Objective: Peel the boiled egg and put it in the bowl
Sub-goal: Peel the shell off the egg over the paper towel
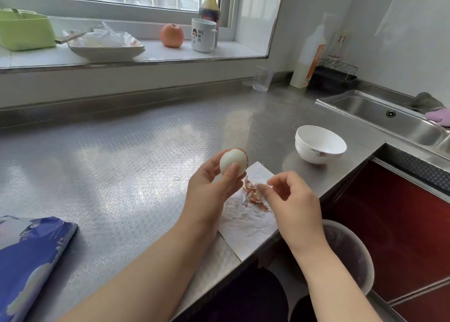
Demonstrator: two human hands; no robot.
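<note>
My left hand (207, 187) grips a boiled egg (232, 162) between thumb and fingers above the steel counter. The egg shows mostly white, with a strip of brown shell left along its far edge. My right hand (289, 200) hovers just right of it, fingers loosely curled over a pile of brown shell pieces (254, 195); I see nothing held in it. The shells lie on a white paper napkin (246, 224) at the counter's front edge. A white bowl (320, 143) with nothing in it stands beyond the right hand.
A sink (389, 117) lies at the right, with cloths on its rim. A clear glass (263, 78) and a soap bottle (309, 58) stand at the back. A blue packet (29, 260) lies at front left. A bin (348, 256) sits below the counter edge.
</note>
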